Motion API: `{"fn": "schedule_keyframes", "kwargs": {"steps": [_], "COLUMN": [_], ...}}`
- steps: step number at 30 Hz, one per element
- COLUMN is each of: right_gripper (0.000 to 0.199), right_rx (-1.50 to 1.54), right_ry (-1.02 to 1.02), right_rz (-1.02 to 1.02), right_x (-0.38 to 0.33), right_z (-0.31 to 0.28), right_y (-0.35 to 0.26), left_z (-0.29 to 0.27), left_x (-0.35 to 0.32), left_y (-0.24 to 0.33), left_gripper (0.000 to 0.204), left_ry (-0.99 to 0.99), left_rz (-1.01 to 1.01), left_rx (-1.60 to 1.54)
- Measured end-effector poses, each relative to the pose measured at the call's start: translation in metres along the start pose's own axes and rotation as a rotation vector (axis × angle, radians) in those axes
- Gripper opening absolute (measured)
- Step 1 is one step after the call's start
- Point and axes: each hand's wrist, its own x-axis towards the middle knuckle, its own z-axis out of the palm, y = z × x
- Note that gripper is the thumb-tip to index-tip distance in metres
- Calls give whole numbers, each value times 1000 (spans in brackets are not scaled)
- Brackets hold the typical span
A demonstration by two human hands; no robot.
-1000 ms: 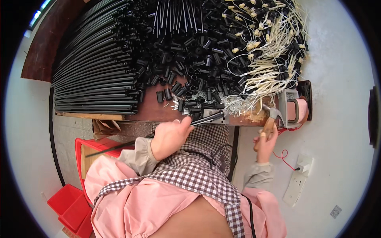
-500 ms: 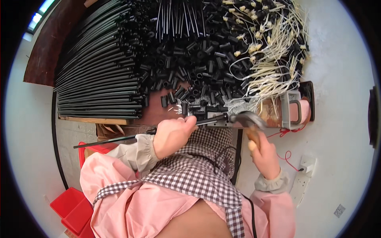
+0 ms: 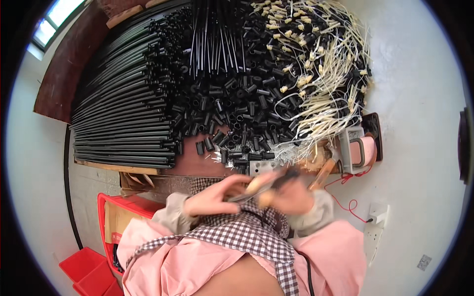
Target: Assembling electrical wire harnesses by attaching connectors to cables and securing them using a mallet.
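Observation:
My left hand (image 3: 212,197) is in front of the table edge, thumb and fingers spread in a curve. One end of a dark rod-like piece (image 3: 284,178), smeared by motion, lies close to its gap; whether they touch I cannot tell. My right hand (image 3: 294,198) is also blurred and closed around this piece, its fingertips toward the left hand. A hammer with a wooden handle (image 3: 323,174) rests at the table's right front edge, behind the right hand. Beyond the hands a small metal block with holes (image 3: 261,167) sits on the edge.
Long black rods (image 3: 123,133) are stacked at the left. Short black sleeves (image 3: 232,108) cover the middle, and white wires with cream connectors (image 3: 326,93) heap at the right. A grey clamp-like frame (image 3: 353,153) stands at the right corner. Red bins (image 3: 89,269) are at lower left.
The hammer has left my right hand and now lies on the table. Both hands have come together in front of my apron; the long rod no longer stretches out to the left.

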Motion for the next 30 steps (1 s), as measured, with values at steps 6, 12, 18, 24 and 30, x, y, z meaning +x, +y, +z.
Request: {"fn": "schedule_keyframes", "kwargs": {"steps": [6, 12, 18, 24, 30], "right_gripper": [24, 19, 16, 9, 11], "right_rx": [-1392, -996, -197, -483, -554], "right_ry": [417, 579, 502, 377, 312], "right_rz": [58, 66, -49, 30, -69], "right_x": [57, 55, 4, -24, -17], "right_z": [-183, -175, -55, 12, 41], "right_y": [37, 44, -1, 1, 8], "left_z": [-34, 1, -98, -134, -30], "left_x": [-120, -54, 135, 222, 152], "left_y": [-35, 48, 98, 96, 88], "left_gripper": [24, 18, 29, 29, 31], "left_ry": [333, 187, 615, 814, 118], "left_rz": [-307, -157, 497, -85, 42], "left_rx": [716, -475, 1075, 1730, 409]}}
